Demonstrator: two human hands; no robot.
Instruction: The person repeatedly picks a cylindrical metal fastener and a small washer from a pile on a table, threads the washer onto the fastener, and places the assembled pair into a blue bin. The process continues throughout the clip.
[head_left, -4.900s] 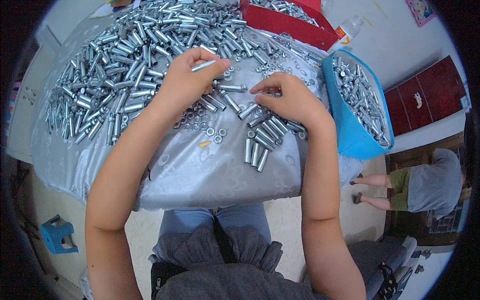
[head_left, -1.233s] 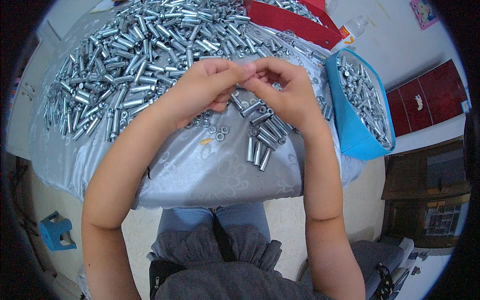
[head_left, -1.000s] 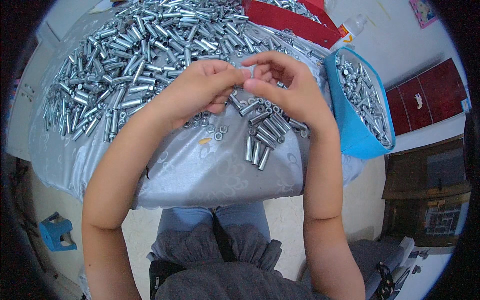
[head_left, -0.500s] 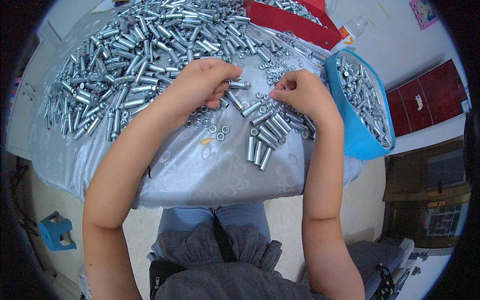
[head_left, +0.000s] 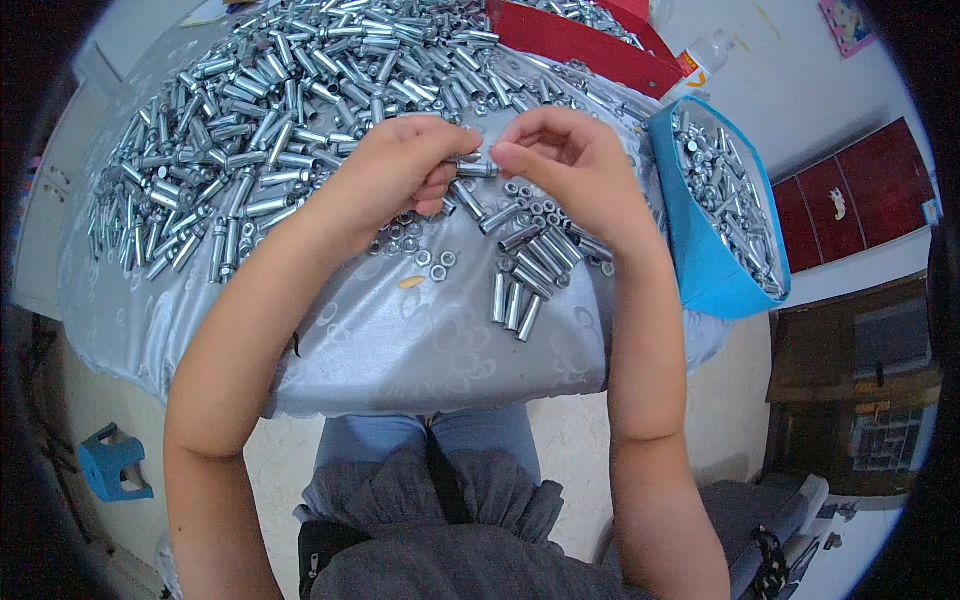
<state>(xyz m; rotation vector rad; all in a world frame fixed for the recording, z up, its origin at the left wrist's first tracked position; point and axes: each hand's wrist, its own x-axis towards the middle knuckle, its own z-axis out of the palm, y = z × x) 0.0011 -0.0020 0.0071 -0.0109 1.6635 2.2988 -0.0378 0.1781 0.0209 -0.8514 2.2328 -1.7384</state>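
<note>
At upper centre of the frame, the left hand (head_left: 412,165) pinches a mostly hidden metal piece (head_left: 469,157) while the right hand (head_left: 575,165), fingers curled, contents unclear, seems mid-fitting, which calls for careful alignment.

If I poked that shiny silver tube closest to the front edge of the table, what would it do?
The tube would probably roll, since it looks round and lies on its side. It may feel stiff and slippery, as it looks like smooth metal. The tablecloth looks satiny too, so it might slide.
</note>
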